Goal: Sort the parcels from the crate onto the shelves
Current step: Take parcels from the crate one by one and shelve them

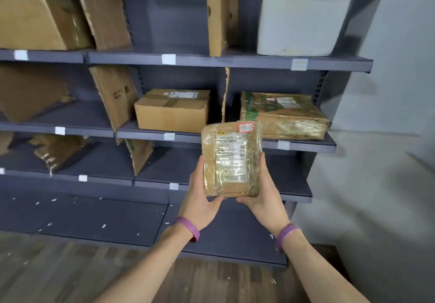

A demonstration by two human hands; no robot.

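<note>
Both hands up in front of the shelves (226, 61), parcel (231, 159) held between them. It's a small brown one, wrapped in clear tape, white label facing the camera w/ a barcode, red-edged sticker (246, 127) at the top right corner. Left hand (201, 196) clamps the left edge, thumb along the side, fingers curled under the bottom corner. Right hand (264, 194) mirrors it on the right edge, thumb up the side, fingers tucked underneath. So both pressed in on the parcel, not spread. Purple wristband (188, 228) on the left wrist, another purple band (286, 234) on the right.

Parcel's in the air, upright, clear of any shelf, its top overlapping the front lip of the middle shelf in this view. Behind it on that shelf: a plain cardboard box (173, 109) to the left, a flat taped box (282, 114) w/ green print to the right, a cardboard divider (225, 95) standing between them. Top shelf right: a white foam box (301, 23). More brown boxes far left, blurred. Wood floor (58, 274) below, grey wall (388, 114) at right.
</note>
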